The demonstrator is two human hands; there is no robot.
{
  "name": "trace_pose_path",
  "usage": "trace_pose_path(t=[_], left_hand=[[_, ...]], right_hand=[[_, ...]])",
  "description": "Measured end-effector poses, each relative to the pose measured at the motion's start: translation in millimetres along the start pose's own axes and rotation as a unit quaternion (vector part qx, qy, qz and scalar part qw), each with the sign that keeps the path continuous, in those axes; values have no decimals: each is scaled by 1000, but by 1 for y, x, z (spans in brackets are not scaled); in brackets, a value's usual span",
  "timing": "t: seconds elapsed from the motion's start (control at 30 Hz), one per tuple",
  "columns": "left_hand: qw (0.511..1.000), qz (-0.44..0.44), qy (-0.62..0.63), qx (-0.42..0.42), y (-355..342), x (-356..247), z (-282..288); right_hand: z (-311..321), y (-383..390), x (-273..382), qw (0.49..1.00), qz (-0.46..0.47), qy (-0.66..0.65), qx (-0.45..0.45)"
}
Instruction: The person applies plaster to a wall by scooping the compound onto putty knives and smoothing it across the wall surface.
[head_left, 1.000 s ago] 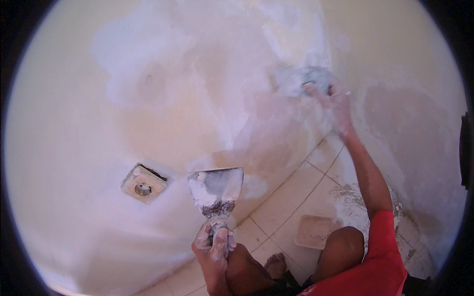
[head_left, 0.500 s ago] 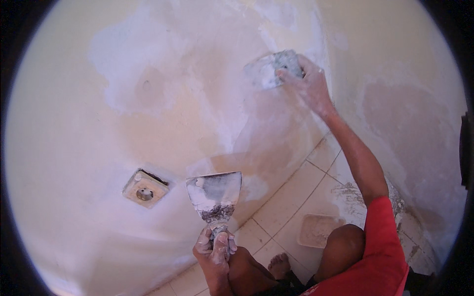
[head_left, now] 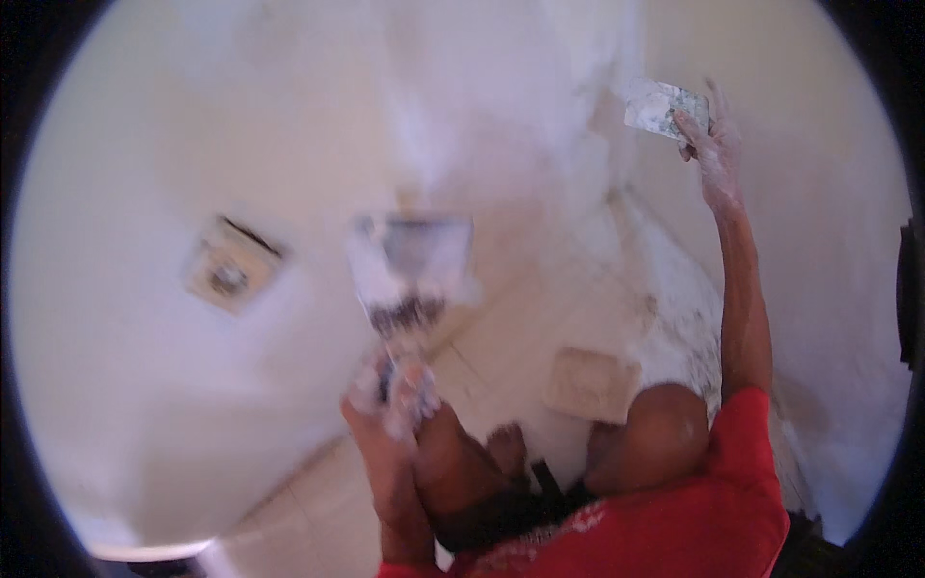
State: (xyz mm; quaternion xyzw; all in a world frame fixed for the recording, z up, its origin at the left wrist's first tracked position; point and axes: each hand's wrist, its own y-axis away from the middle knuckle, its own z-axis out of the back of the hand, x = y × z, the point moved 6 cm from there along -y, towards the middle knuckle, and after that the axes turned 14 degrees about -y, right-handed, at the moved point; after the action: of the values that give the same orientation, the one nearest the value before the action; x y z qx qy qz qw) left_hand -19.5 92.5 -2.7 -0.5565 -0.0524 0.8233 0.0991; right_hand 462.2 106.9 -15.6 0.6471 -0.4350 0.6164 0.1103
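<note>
My left hand [head_left: 395, 393], smeared with white dust, is closed round the handle of a wide putty knife [head_left: 412, 262]. The blade points up and away from me, with white and grey filler on it and a dark patch near the handle; motion blurs it. At the upper right, my right hand [head_left: 715, 144] grips a flat, whitish, stained scraper plate [head_left: 665, 108] by its right side, thumb on its face. One finger sticks up past the plate. The plate appears in front of the right-hand wall; whether it touches cannot be made out.
A square wall socket [head_left: 233, 270] with a dark gap along its top edge sits in the patched wall [head_left: 289, 125] to the left. On the tiled floor, a shallow beige tray [head_left: 590, 383] lies by my knee. White splatter [head_left: 679, 299] covers floor near the corner.
My right hand has lifted the scraper plate from the patched wall, up and right past the corner. The socket, tray and putty knife appear higher or shifted left as the view moves.
</note>
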Motion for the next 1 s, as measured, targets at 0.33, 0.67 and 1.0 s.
trace_pose_path(t=[0.33,0.67,1.0], left_hand=[[976,-45,-22,211,-32,44,-47],[935,39,-71,345,33,265,-191],[937,73,0,341,70,301,-216]], right_hand=[[67,215,-33,873,-240,300,301],[7,323,-131,668,-78,550,496],[22,369,-236,668,-224,505,499]])
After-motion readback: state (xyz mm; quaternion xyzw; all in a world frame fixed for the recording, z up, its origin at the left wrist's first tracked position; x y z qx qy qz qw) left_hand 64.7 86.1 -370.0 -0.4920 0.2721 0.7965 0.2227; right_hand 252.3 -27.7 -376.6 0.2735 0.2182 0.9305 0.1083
